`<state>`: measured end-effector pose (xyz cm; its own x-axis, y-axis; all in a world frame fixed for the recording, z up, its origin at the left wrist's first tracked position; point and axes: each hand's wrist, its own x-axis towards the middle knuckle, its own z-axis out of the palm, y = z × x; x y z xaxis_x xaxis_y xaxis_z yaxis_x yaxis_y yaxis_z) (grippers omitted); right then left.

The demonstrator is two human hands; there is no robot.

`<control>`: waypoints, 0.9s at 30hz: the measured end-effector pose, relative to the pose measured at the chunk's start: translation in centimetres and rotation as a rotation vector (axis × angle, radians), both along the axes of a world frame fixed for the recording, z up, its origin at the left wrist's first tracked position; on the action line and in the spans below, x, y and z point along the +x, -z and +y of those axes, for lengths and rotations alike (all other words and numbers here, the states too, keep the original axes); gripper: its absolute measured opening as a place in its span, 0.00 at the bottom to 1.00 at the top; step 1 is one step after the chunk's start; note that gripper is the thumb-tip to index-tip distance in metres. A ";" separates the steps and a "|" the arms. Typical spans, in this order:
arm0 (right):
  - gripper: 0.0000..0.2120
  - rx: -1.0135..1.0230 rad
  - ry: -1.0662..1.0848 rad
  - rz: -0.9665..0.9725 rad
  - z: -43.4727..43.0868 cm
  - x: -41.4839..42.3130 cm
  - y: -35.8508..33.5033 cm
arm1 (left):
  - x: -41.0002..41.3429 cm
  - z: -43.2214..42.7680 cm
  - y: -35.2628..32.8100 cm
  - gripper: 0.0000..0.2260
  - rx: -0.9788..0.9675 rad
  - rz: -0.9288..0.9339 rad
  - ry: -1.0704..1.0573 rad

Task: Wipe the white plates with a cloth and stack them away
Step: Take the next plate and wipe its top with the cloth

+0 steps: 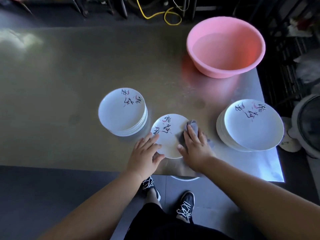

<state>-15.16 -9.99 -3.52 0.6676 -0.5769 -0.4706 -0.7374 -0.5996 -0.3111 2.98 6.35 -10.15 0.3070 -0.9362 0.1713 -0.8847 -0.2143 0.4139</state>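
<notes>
Head view: white plate (169, 144) sits mid-table. Left hand (145, 154) rests flat-fingered on its 8 o'clock rim; right hand (195, 148), fingers straight, presses the grey cloth (194, 126) at 3 o'clock. Left stack (119, 113) at 10, right stack (251, 127) at 3, pink basin (225, 49) at 1.

Both my hands lie flat, side by side, bare arms reaching in.
My left arm enters from 7 o'clock; my left hand (147, 151) rests on the plate (171, 148) rim, fingers straight and spread toward 1 o'clock, thumb toward 3. My right arm enters from 4 o'clock; my right hand (195, 146) presses palm-down on the cloth (194, 124), fingers straight toward 11.
</notes>
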 end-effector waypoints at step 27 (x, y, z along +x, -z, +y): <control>0.37 0.003 0.022 -0.016 -2.7 -0.7 1.1 | -1.0 -1.7 -1.2 0.13 0.029 -0.107 -0.066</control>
